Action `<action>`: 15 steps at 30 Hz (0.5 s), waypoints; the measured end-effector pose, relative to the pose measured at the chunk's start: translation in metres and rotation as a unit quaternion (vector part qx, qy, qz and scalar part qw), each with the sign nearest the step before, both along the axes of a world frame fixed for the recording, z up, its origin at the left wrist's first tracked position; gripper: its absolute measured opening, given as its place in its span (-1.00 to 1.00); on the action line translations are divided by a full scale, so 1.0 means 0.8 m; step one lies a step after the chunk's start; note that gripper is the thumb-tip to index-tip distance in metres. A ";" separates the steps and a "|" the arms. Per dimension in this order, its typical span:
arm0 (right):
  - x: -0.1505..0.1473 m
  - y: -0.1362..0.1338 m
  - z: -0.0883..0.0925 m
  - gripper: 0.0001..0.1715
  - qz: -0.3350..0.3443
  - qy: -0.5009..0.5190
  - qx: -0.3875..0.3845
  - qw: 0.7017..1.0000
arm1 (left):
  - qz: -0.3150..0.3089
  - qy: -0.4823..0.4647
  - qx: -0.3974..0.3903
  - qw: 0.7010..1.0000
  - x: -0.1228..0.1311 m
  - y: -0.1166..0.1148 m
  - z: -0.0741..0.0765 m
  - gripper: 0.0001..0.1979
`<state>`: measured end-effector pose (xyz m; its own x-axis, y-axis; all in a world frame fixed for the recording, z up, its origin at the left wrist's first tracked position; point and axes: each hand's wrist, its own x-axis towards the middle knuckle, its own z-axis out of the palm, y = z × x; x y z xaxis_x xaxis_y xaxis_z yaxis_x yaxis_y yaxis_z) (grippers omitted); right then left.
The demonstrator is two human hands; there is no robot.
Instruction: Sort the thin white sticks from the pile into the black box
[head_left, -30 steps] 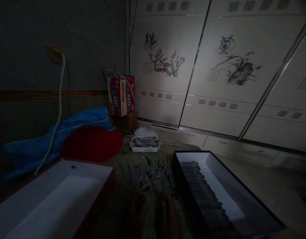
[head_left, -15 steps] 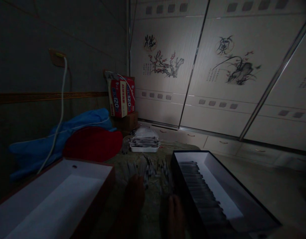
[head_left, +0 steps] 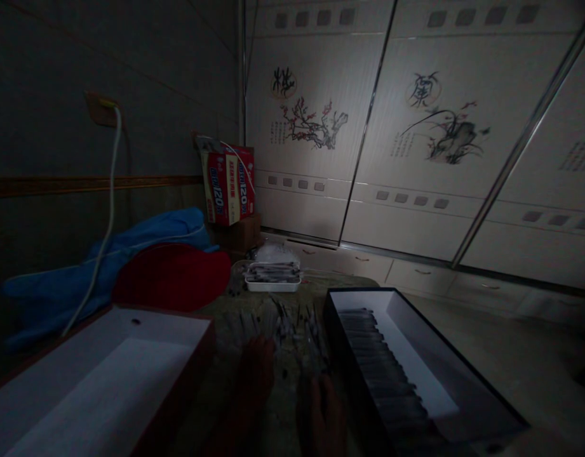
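My left hand (head_left: 258, 368) is low in the middle, its fingers bunched at the near edge of a spread of thin, clear, pen-like tubes (head_left: 247, 324). Whatever sits between those fingers is too dark to make out. To the right, my right hand (head_left: 326, 409) has its fingers drawn together just below a group of slim dark-and-clear sticks (head_left: 315, 333). Its grip is lost in shadow. Beside it stands a dark-edged box (head_left: 432, 355) with a white inside, holding a long row of slim dark pen-like sticks (head_left: 382, 362).
A red-edged box (head_left: 130, 362) with a white inside lies at the left. Farther back is a white tray (head_left: 273, 287) of thin sticks. A red cushion-like thing (head_left: 173, 276), blue cloth (head_left: 144, 235), white cable (head_left: 112, 184) and red carton (head_left: 230, 184) sit at the left and back.
The view has shifted slightly, moving the surroundings a little left. My right hand sits slightly farther left, near the dark-edged box. My left hand stays at the clear tubes.
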<state>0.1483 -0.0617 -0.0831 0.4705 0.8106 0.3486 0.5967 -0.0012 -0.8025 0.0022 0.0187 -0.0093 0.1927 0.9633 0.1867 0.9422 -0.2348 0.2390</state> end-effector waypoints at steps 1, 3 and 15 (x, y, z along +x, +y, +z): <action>0.001 0.002 -0.002 -0.37 -0.002 -0.002 0.000 1.000 | 0.001 0.001 -0.001 1.000 0.000 0.000 0.003 -0.70; 0.004 0.004 -0.005 -0.32 -0.002 -0.009 0.004 1.000 | 0.004 0.002 -0.006 1.000 0.001 0.000 0.008 -0.69; -0.011 -0.021 0.045 -0.46 0.003 -0.052 0.086 0.995 | 0.056 -0.205 -0.013 0.977 -0.006 -0.009 0.013 -0.67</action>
<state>0.1398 -0.0783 -0.0471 0.4193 0.7375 0.5295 0.6759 0.1358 -0.7243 -0.0028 0.0112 0.0009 -0.0004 0.9794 0.2021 0.7857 -0.1246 0.6059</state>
